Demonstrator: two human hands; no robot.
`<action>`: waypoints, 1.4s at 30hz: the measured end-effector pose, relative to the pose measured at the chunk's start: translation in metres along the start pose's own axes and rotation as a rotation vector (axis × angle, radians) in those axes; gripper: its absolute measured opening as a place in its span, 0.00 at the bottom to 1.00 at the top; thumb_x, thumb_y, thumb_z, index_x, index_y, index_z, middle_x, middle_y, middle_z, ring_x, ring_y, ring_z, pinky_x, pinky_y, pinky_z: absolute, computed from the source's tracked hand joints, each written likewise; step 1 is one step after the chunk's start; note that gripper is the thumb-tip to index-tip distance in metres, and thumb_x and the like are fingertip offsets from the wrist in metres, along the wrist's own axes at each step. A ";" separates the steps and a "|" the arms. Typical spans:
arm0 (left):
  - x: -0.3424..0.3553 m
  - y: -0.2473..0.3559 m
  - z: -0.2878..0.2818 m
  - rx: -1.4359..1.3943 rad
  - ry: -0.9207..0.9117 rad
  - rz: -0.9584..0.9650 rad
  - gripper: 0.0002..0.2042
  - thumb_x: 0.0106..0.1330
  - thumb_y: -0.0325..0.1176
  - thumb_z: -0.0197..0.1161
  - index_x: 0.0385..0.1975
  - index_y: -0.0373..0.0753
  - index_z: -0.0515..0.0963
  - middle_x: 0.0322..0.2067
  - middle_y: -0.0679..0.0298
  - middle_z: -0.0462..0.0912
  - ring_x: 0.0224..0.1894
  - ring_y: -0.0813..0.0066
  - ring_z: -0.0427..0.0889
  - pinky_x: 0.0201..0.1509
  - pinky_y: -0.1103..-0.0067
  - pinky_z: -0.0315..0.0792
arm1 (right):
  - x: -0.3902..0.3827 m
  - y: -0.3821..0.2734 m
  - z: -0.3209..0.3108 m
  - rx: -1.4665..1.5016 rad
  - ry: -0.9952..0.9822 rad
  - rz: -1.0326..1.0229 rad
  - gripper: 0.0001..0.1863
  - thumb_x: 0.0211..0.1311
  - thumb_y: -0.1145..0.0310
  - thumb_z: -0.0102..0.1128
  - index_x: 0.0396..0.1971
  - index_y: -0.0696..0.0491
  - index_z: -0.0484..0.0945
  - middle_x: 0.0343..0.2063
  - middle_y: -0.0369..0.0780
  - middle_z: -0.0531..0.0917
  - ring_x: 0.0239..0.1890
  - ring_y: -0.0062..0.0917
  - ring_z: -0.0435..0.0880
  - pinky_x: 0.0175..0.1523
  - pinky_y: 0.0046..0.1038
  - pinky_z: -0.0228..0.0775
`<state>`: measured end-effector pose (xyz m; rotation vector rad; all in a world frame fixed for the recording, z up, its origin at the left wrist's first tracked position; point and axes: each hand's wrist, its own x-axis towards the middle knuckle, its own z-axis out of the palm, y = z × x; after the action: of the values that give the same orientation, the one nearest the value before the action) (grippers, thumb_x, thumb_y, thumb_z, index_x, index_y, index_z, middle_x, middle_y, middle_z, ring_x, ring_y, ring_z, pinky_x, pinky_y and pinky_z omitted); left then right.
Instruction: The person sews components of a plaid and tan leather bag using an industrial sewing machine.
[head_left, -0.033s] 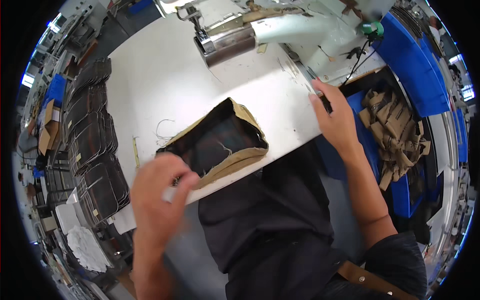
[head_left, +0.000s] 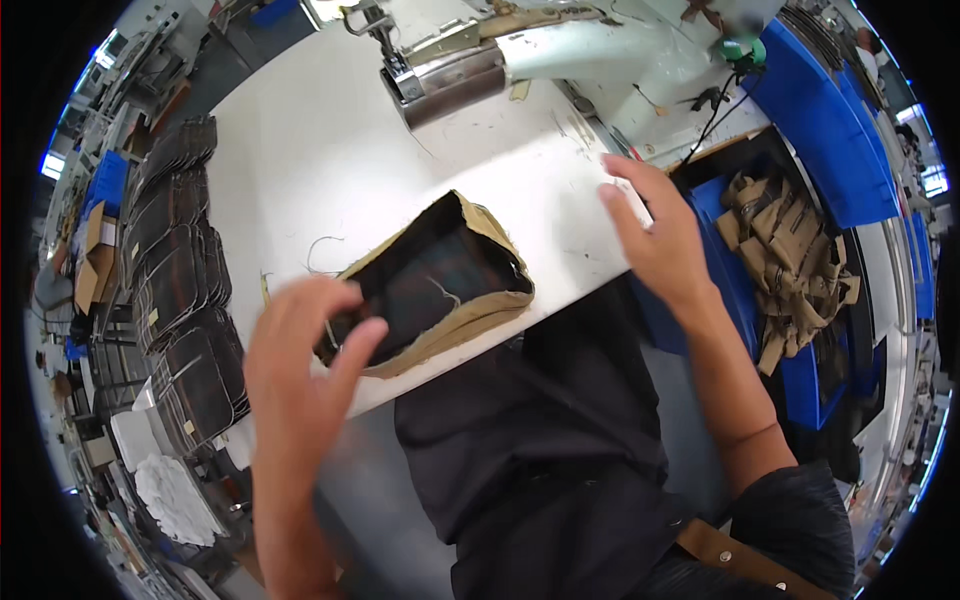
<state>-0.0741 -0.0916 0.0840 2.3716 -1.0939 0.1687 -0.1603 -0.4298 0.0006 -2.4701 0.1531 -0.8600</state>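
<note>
A sewn fabric piece (head_left: 430, 285) with raised tan side bands and a dark plaid inside lies on the white table (head_left: 300, 140), its hollow side up. A loose pale thread trails inside it. My left hand (head_left: 305, 345), slightly blurred, is over the piece's left end with thumb and fingers apart; it hides that corner, and I cannot tell whether it touches the cloth. Beyond the table's right edge, my right hand (head_left: 660, 235) hangs with thumb and index finger spread, apart from the piece. Nothing shows in either hand.
A sewing machine with a metal cylinder arm (head_left: 455, 90) stands at the far side. Stacks of dark plaid panels (head_left: 185, 270) line the table's left edge. At right, tan fabric strips (head_left: 785, 250) lie heaped beside a blue bin (head_left: 825, 130).
My left hand has shifted a little left and its thumb and fingers have spread wider. My right hand has moved slightly left. The fabric piece lies nearly as before.
</note>
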 end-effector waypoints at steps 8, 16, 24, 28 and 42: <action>0.063 -0.091 0.054 -0.293 -0.426 -0.193 0.10 0.71 0.31 0.60 0.41 0.27 0.77 0.28 0.53 0.80 0.32 0.58 0.78 0.43 0.69 0.72 | 0.039 -0.087 0.084 0.010 -0.442 0.011 0.17 0.66 0.62 0.63 0.47 0.59 0.82 0.41 0.51 0.85 0.47 0.50 0.83 0.55 0.43 0.73; 0.040 -0.071 0.028 -0.730 -0.389 -0.500 0.11 0.73 0.33 0.64 0.46 0.32 0.81 0.36 0.70 0.84 0.38 0.84 0.78 0.46 0.81 0.75 | 0.049 -0.093 0.092 0.488 -0.569 0.206 0.10 0.68 0.66 0.66 0.38 0.59 0.86 0.27 0.40 0.82 0.31 0.22 0.79 0.42 0.27 0.73; 0.028 -0.040 0.004 -0.877 -0.498 -0.522 0.21 0.58 0.28 0.75 0.51 0.27 0.81 0.41 0.64 0.87 0.42 0.81 0.82 0.50 0.79 0.77 | 0.035 -0.106 0.050 0.869 -0.483 0.491 0.14 0.66 0.61 0.70 0.38 0.58 0.89 0.25 0.36 0.87 0.24 0.16 0.79 0.33 0.24 0.74; 0.021 -0.035 -0.003 -1.153 -0.622 -0.496 0.25 0.56 0.27 0.78 0.55 0.30 0.81 0.45 0.65 0.87 0.44 0.81 0.83 0.55 0.80 0.76 | 0.031 -0.110 0.040 1.015 -0.466 0.513 0.15 0.67 0.61 0.69 0.40 0.59 0.89 0.25 0.35 0.87 0.25 0.11 0.79 0.29 0.19 0.72; -0.002 -0.010 0.022 -1.235 -0.220 -0.948 0.16 0.73 0.39 0.66 0.48 0.31 0.84 0.39 0.63 0.88 0.39 0.81 0.84 0.46 0.81 0.78 | 0.019 -0.091 0.041 0.976 -0.472 0.520 0.11 0.71 0.67 0.65 0.33 0.58 0.87 0.27 0.28 0.85 0.29 0.08 0.77 0.33 0.18 0.70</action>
<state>-0.0701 -0.0960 0.0602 1.4787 0.0634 -0.8558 -0.1260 -0.3386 0.0298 -1.5229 0.1469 -0.0487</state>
